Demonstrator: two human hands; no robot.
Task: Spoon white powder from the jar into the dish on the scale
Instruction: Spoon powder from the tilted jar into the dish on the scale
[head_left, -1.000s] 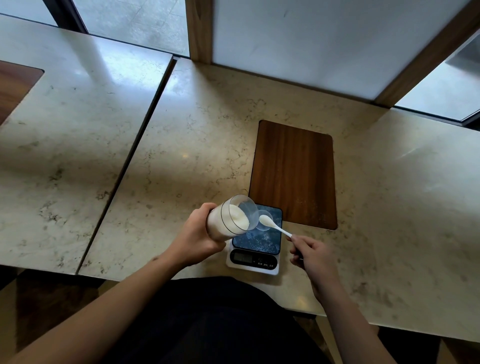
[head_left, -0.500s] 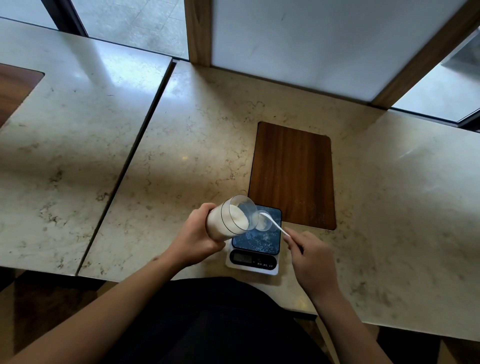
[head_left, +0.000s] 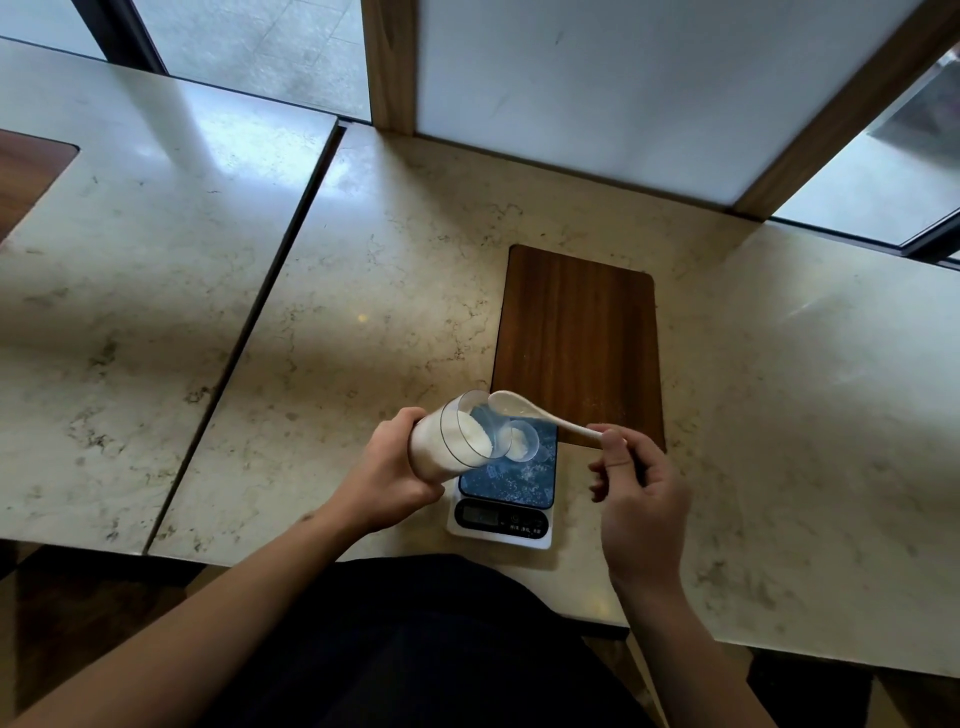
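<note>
My left hand (head_left: 387, 470) grips a clear jar (head_left: 454, 439) of white powder, tilted on its side with its mouth toward the right, over the scale. My right hand (head_left: 636, 493) pinches the handle of a white plastic spoon (head_left: 524, 410); its bowl sits at the jar's mouth, above the scale. A small clear dish (head_left: 522, 441) holding some white powder stands on the dark blue platform of the white digital scale (head_left: 501, 512). Powder specks are scattered on the platform.
A dark wooden inlay panel (head_left: 579, 345) lies in the marble counter just behind the scale. A seam (head_left: 249, 332) separates this counter from another marble slab on the left. Glass and a wooden post (head_left: 389, 62) rise at the back edge.
The spoon has risen from down over the dish to the jar's mouth, and my right hand has turned palm-up and moved slightly right. The jar stays tilted in my left hand.
</note>
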